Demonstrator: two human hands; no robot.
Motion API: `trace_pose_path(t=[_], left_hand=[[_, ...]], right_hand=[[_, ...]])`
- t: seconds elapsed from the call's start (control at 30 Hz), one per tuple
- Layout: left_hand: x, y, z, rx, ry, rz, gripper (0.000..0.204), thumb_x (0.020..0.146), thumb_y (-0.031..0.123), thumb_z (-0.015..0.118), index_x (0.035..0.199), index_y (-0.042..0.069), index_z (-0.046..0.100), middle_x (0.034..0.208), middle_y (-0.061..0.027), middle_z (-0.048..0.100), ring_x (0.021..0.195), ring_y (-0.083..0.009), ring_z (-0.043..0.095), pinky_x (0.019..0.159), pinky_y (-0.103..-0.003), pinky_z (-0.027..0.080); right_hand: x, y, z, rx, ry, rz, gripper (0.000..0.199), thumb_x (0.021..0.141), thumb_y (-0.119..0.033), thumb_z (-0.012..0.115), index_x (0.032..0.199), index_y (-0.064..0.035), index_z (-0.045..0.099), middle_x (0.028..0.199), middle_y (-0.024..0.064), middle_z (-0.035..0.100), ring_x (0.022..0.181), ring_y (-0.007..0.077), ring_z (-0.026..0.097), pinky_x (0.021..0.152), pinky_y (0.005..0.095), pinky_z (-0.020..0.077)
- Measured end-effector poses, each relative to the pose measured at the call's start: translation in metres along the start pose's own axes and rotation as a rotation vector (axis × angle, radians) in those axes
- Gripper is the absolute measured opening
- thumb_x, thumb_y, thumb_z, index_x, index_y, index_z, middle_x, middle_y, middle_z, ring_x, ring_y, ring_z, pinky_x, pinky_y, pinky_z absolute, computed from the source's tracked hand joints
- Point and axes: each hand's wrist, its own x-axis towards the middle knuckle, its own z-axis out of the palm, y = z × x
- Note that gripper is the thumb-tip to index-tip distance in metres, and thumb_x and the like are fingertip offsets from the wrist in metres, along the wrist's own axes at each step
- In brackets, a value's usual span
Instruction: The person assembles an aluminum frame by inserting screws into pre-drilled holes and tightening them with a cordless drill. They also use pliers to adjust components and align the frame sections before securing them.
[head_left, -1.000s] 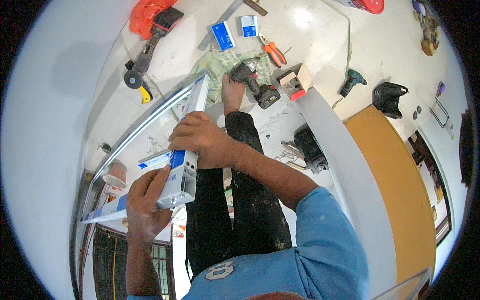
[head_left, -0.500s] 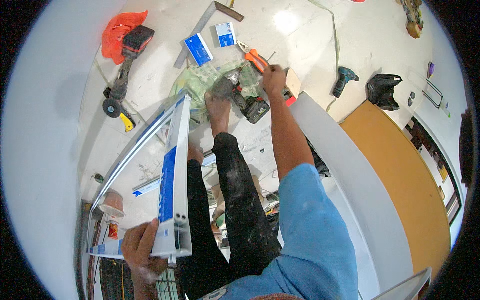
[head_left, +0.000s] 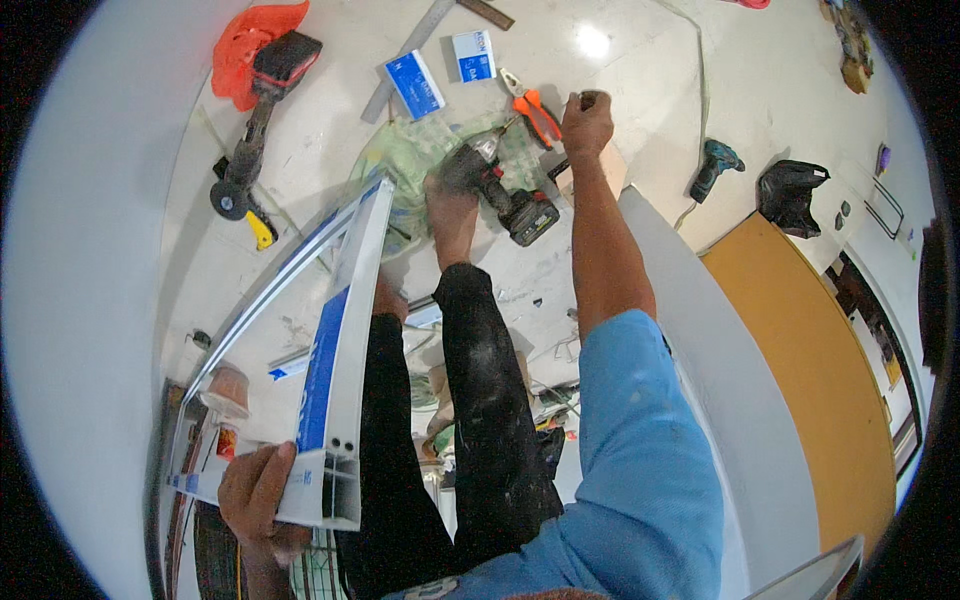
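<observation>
My left hand (head_left: 258,495) grips the near end of a white metal profile frame (head_left: 352,300), fingers over its edge. Blue printed film covers part of the frame, and two small holes show near its hollow open end. My right hand (head_left: 588,125) is closed above the floor, just right of orange-handled combination pliers (head_left: 538,112). A small dark thing shows at its fingers, too little of it to name. Left of that arm a black cordless impact driver (head_left: 500,195) lies by my foot, on crumpled pale green plastic (head_left: 395,165).
An angle grinder (head_left: 245,160) and an orange-red bag (head_left: 235,60) lie far left. Two blue-and-white cards (head_left: 415,85) and a metal square (head_left: 410,55) lie ahead. A teal drill (head_left: 715,168) and a black case (head_left: 792,195) are right, beyond a tan panel (head_left: 790,340).
My right hand has lifted off the spot beside the pliers and moved right and farther away, closed. My left hand still holds the frame, whose near end has shifted slightly left and nearer.
</observation>
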Motion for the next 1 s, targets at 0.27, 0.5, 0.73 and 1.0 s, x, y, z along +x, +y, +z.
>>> trace_pose_path(t=[0.27, 0.5, 0.73, 1.0], left_hand=[[-0.003, 0.008, -0.002, 0.046, -0.116, -0.103, 0.082, 0.075, 0.021, 0.089, 0.154, 0.020, 0.067, 0.121, -0.0187, 0.078, 0.106, -0.0399, 0.076, 0.091, -0.052, 0.061], [0.003, 0.011, -0.002, -0.195, 0.095, -0.045, 0.067, 0.080, 0.012, 0.087, 0.145, 0.016, 0.072, 0.119, -0.0178, 0.079, 0.102, -0.0404, 0.077, 0.090, -0.050, 0.062], [-0.004, 0.001, 0.013, -0.153, 0.147, -0.046, 0.064, 0.083, 0.017, 0.082, 0.146, 0.015, 0.072, 0.125, -0.0203, 0.078, 0.110, -0.0414, 0.076, 0.097, -0.051, 0.061], [-0.002, -0.004, 0.016, -0.146, 0.105, -0.051, 0.069, 0.078, 0.015, 0.082, 0.147, 0.017, 0.072, 0.111, -0.0210, 0.077, 0.116, -0.0454, 0.068, 0.114, -0.055, 0.050]], right_hand=[[-0.164, -0.136, -0.160, 1.032, -0.775, 0.031, 0.023, 0.103, -0.017, 0.065, 0.115, 0.0026, 0.066, 0.106, 0.0160, 0.070, 0.092, 0.0235, 0.071, 0.086, 0.0373, 0.0605], [-0.334, -0.290, -0.310, 0.471, -0.894, -0.893, 0.023, 0.088, -0.014, 0.085, 0.103, -0.0052, 0.071, 0.099, 0.0106, 0.070, 0.081, 0.0259, 0.069, 0.065, 0.0387, 0.0555], [-0.376, -0.314, -0.311, 0.150, -0.643, -1.352, 0.029, 0.081, -0.004, 0.092, 0.105, -0.0058, 0.076, 0.102, 0.0106, 0.073, 0.084, 0.0282, 0.075, 0.069, 0.0418, 0.0633], [-0.397, -0.319, -0.319, 0.048, -0.536, -1.379, 0.030, 0.082, -0.001, 0.082, 0.111, -0.0012, 0.074, 0.102, 0.0143, 0.071, 0.087, 0.0324, 0.074, 0.071, 0.0434, 0.0613]])
